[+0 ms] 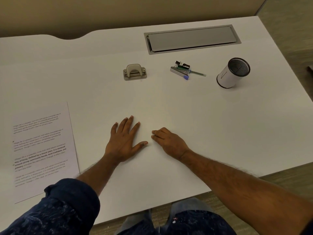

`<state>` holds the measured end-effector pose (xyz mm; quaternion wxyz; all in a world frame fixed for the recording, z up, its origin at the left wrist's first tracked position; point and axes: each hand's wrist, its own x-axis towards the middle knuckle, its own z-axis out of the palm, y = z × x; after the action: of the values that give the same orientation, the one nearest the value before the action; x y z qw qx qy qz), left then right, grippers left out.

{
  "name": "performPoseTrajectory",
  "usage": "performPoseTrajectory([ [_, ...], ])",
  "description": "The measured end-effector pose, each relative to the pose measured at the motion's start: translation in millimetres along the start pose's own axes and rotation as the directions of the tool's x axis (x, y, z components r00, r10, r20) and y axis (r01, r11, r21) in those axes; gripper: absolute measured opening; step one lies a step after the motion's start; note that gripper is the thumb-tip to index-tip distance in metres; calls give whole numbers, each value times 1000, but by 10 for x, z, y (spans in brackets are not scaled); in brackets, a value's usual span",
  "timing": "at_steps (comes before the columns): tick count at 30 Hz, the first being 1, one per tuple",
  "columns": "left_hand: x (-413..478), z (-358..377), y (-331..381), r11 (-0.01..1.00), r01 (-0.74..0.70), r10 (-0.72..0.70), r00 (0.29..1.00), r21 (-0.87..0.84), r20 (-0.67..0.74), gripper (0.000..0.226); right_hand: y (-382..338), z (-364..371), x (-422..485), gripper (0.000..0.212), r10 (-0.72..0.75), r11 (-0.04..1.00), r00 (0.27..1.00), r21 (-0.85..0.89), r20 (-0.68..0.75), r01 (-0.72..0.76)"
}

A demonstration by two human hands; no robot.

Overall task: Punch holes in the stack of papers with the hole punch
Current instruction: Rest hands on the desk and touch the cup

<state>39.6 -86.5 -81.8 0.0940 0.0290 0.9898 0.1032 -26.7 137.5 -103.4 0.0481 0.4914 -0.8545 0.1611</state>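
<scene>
Both hands down on the white worktop (pixel 169 102) — left hand (pixel 124 141) flat, fingers (pixel 129 123) spread wide; right hand (pixel 169 140) resting just beside it, fingers drawn together, holding nothing. The grey metal hole punch (pixel 134 72) sits well beyond them, untouched — the stack of printed white papers (pixel 44 150) lies far left, by the near edge.

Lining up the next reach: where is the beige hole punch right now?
Head view: the beige hole punch stands mid-desk, beyond the left hand, left of the pile of black binder clips.
</scene>
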Motion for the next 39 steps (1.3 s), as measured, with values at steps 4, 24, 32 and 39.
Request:
performPoseTrajectory([
  [4,17,9,4,1000,0,0,1000,11,-22,86,7,-34,72,21,-35,999,999,-30,-6,35],
  [24,59,-90,26,1000,0,0,1000,3,-29,78,32,-185,374,20,395,840,911,353,122,-411],
  [32,74,-129,88,1000,-30,31,999,4,-28,74,120,-434,290,16,743,125,547,724,385,-679],
  [39,189,-231,223,999,-44,45,999,15,-15,74,174,-586,221,16,730,-265,445,814,519,-516],
])
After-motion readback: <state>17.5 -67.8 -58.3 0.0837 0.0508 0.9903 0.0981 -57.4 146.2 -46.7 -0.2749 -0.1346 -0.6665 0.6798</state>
